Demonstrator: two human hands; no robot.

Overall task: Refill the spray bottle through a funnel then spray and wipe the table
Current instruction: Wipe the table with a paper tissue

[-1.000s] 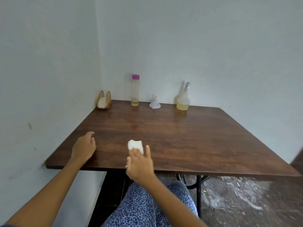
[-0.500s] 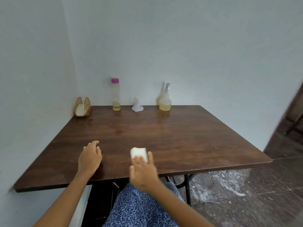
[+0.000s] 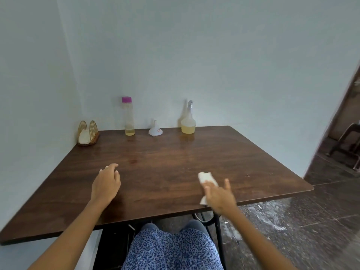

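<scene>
A dark wooden table (image 3: 165, 162) fills the view. My right hand (image 3: 219, 194) presses a folded white cloth (image 3: 206, 178) flat on the table near the front right edge, fingers spread over it. My left hand (image 3: 106, 183) rests palm down on the wood at front left, holding nothing. Along the back wall stand a spray bottle (image 3: 188, 121) holding yellow liquid, a white funnel (image 3: 155, 129) turned mouth down, and a tall clear bottle (image 3: 129, 117) with a purple cap and a little yellow liquid.
A wire napkin holder (image 3: 87, 133) with white napkins sits in the back left corner. Walls close the left and back sides. Right of the table lies dark stone floor (image 3: 311, 221), with a doorway (image 3: 348, 121) and chair legs beyond.
My right hand has slid the cloth to the right along the table's front part. My left hand has stayed resting at front left. The camera has turned a little.
</scene>
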